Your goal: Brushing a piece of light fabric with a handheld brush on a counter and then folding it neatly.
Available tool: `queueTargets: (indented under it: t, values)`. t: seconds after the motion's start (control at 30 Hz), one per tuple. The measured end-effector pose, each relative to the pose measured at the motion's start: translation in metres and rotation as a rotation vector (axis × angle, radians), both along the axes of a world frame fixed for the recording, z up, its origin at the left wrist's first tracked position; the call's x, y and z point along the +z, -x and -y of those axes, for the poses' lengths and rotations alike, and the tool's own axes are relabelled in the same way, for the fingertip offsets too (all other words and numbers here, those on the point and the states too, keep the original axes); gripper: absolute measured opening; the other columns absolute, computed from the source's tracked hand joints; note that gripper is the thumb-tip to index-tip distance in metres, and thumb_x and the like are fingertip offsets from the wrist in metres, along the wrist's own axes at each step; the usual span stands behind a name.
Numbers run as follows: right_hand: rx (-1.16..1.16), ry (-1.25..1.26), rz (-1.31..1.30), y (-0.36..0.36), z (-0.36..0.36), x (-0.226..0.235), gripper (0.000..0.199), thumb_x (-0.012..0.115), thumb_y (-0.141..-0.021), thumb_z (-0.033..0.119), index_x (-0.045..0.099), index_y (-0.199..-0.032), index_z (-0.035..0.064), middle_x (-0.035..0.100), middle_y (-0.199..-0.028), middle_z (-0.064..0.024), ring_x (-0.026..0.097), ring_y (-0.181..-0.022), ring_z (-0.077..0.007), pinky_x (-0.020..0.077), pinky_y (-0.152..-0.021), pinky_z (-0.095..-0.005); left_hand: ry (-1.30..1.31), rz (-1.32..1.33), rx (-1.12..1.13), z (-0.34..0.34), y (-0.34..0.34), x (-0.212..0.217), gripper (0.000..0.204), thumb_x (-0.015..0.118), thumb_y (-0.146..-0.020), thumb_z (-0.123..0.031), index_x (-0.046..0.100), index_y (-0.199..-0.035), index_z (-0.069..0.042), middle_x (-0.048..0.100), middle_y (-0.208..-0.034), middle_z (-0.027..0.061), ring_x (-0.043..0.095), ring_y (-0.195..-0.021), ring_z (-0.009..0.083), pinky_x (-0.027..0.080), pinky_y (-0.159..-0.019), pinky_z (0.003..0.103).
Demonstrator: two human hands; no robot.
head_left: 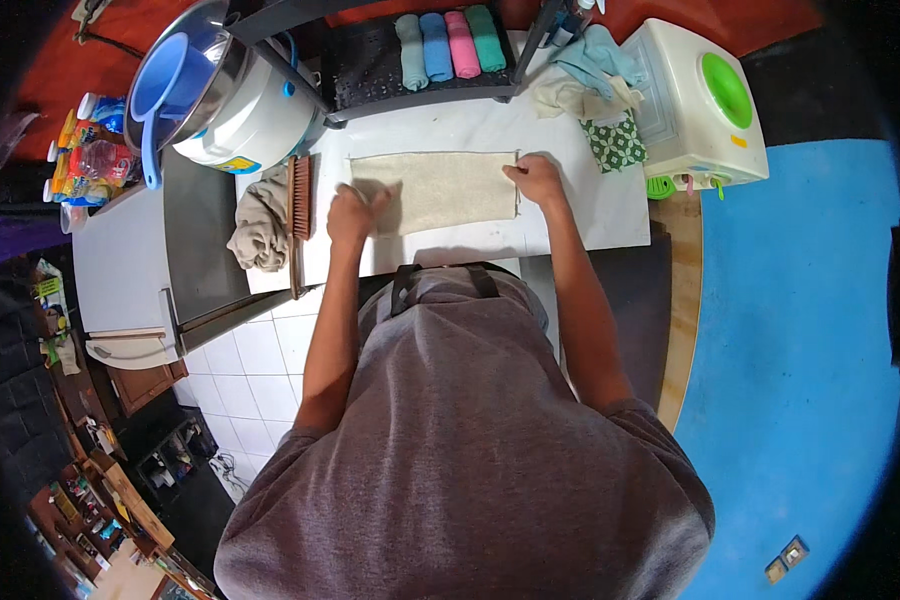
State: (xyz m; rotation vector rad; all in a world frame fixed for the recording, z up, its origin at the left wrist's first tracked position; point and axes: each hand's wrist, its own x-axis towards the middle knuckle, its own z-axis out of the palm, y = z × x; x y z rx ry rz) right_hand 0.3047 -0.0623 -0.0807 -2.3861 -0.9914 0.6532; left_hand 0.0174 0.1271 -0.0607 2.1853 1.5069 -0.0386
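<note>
A cream cloth (450,190) lies spread as a flat rectangle on the white tabletop in front of me. My right hand (538,181) pinches its right edge near the upper corner, thumb and finger pressed together. At the cloth's lower left side is my left hand (354,213), slightly blurred, with the thumb stretched over the cloth and apart from the other fingers. Left of that hand, a brown brush (300,205) with a long handle lies beside a crumpled grey-beige cloth (262,222).
Rolled cloths (436,47) in several colours line a black rack (370,75) at the back. To the right are loose cloths (595,70), a green patterned cloth (614,142) and a white-green dispenser (705,105). A white appliance (255,125) and blue dipper (175,75) stand back left.
</note>
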Motion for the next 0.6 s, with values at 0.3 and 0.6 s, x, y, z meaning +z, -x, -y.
queueTargets:
  t: [0.3, 0.6]
  values:
    - [-0.33, -0.461, 0.068, 0.058, -0.002, 0.002, 0.021, 0.047, -0.102, 0.029, 0.048, -0.111, 0.0093, 0.065, -0.087, -0.0245, 0.061, -0.085, -0.0491, 0.0461, -0.07, -0.0562, 0.308, 0.761, 0.202, 0.043, 0.013, -0.002, 0.026, 0.061, -0.097, -0.021, 0.047, -0.105, -0.002, 0.053, -0.072, 0.0079, 0.049, -0.063, 0.0174, 0.042, -0.057, 0.033]
    - [-0.654, -0.373, -1.216, 0.048, 0.002, 0.019, 0.059, 0.065, -0.093, 0.047, 0.061, -0.124, -0.0031, 0.065, -0.112, -0.0057, 0.058, -0.098, -0.0138, 0.048, -0.084, -0.0296, 0.989, 0.856, 0.643, 0.03, 0.025, 0.005, 0.044, 0.063, -0.093, -0.03, 0.057, -0.126, -0.002, 0.064, -0.106, 0.0131, 0.058, -0.089, 0.0173, 0.05, -0.073, 0.036]
